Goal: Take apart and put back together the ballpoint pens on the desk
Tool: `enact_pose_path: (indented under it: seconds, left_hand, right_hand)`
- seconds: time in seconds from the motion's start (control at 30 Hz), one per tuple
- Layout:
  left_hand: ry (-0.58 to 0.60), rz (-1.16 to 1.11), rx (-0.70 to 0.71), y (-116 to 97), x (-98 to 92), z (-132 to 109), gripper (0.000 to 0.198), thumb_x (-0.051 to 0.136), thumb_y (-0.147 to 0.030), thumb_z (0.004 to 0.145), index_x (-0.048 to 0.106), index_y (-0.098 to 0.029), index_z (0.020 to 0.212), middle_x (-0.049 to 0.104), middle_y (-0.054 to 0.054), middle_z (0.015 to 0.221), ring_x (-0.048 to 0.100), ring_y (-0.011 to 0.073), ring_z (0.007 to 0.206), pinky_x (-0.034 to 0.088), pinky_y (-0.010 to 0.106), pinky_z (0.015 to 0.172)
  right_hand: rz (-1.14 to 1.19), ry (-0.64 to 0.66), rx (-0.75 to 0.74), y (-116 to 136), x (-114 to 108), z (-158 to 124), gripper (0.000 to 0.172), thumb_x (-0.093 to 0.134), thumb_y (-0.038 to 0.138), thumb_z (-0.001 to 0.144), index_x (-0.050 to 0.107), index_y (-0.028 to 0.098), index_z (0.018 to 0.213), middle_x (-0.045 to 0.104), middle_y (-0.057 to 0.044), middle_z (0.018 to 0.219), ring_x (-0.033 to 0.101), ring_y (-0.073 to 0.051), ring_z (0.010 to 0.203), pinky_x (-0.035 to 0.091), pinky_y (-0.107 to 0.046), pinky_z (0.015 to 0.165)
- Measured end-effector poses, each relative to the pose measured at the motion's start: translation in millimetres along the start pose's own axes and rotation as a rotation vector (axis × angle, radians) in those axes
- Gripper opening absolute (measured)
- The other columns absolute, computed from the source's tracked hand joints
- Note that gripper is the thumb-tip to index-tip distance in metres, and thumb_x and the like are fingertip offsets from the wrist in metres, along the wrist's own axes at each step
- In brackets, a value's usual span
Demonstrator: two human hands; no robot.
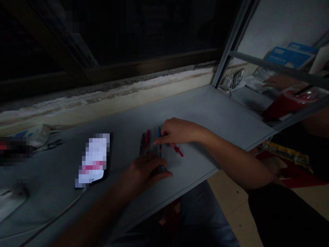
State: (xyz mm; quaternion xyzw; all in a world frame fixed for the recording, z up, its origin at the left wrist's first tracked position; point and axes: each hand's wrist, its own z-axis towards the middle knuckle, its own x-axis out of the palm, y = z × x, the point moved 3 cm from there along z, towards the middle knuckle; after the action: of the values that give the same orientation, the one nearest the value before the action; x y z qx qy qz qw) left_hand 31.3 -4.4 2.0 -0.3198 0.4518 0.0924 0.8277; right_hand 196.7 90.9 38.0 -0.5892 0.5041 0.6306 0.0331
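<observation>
While my left hand (142, 173) lies curled over the lower end of a blue pen (160, 151), my right hand (177, 132) sits narrow above its upper part, fingertips (156, 141) just over the barrel; I cannot tell whether either hand truly grips it. A red pen (147, 139) and a black pen (142, 144) lie just beside it, and a small red piece (178, 150) pokes out under my right hand, all on the grey surface (205, 109). Pens this close could roll apart or off the near edge if a hand knocks them. Farther left, a phone (94, 159) with a pixelated screen trails a white cable (59, 209); a red drink cup (290, 103) stands at far right. The pens' lower ends are hidden under my hand, and the dark blurred objects at far left cannot be made out.
</observation>
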Motion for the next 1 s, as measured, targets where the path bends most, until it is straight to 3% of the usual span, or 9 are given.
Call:
enact_pose_path:
  seconds: [0.4, 0.7, 0.87, 1.0]
  left_hand:
    - [-0.017, -0.025, -0.028, 2.4, 1.5, 1.6, 0.038, 0.056, -0.055, 0.102, 0.065, -0.019, 0.094, 0.064, -0.003, 0.073, 0.063, 0.0094, 0.059, 0.048, 0.02, 0.057]
    - [-0.024, -0.009, -0.044, 1.8, 1.0, 1.5, 0.035, 0.055, -0.05, 0.104, 0.066, -0.019, 0.091, 0.066, -0.002, 0.075, 0.065, 0.0099, 0.061, 0.049, 0.022, 0.056]
    - [-0.029, -0.033, -0.056, 3.3, 3.8, 0.6, 0.037, 0.06, -0.056, 0.099, 0.066, -0.019, 0.097, 0.064, -0.003, 0.073, 0.064, 0.0104, 0.059, 0.05, 0.022, 0.056]
    - [-0.017, -0.019, -0.062, 4.0, 4.0, 0.6, 0.031, 0.058, -0.048, 0.103, 0.066, -0.02, 0.094, 0.066, -0.002, 0.077, 0.065, 0.01, 0.061, 0.052, 0.022, 0.059]
  right_hand:
    - [-0.033, -0.045, 0.035, 7.4, 1.0, -4.0, 0.051, 0.06, 0.047, 0.098, 0.066, 0.014, 0.059, 0.068, -0.004, 0.056, 0.055, -0.009, 0.05, 0.035, -0.026, 0.056]
    - [-0.034, -0.052, 0.058, 8.9, 3.0, -4.4, 0.05, 0.06, 0.046, 0.097, 0.066, 0.015, 0.058, 0.068, -0.003, 0.056, 0.055, -0.009, 0.05, 0.037, -0.026, 0.056]
    - [-0.046, -0.054, 0.065, 9.3, 2.6, -4.8, 0.05, 0.06, 0.047, 0.097, 0.066, 0.014, 0.06, 0.069, -0.004, 0.058, 0.054, -0.009, 0.05, 0.036, -0.027, 0.055]
    - [-0.014, -0.056, 0.061, 9.8, 3.4, -4.4, 0.048, 0.06, 0.046, 0.096, 0.069, 0.014, 0.063, 0.069, -0.004, 0.058, 0.055, -0.01, 0.05, 0.037, -0.027, 0.057]
